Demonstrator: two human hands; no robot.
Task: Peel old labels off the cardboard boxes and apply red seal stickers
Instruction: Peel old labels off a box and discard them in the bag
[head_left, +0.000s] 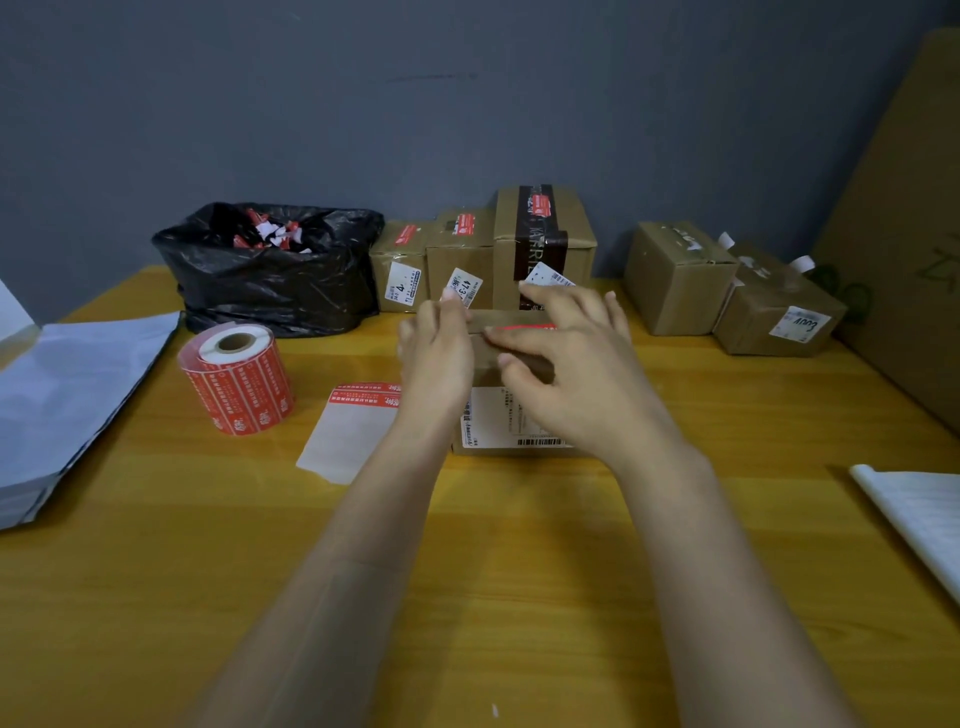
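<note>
A small cardboard box (511, 415) stands on the wooden table (519, 545) in the middle, a white shipping label on its front face. A red seal sticker (530, 328) lies on its top. My left hand (436, 358) rests against the box's left side, steadying it. My right hand (566, 364) lies over the top, its fingers spread and pressing by the sticker. To the left stands a roll of red seal stickers (236, 382). A backing sheet with one red sticker strip (353, 428) lies flat between the roll and the box.
A black rubbish bag (270, 270) with label scraps sits at the back left. Three boxes with red seals (467, 254) line the wall. Two more boxes (727, 291) stand at the back right. Grey mailer bags (67, 395) lie left, white sheets (919, 519) right.
</note>
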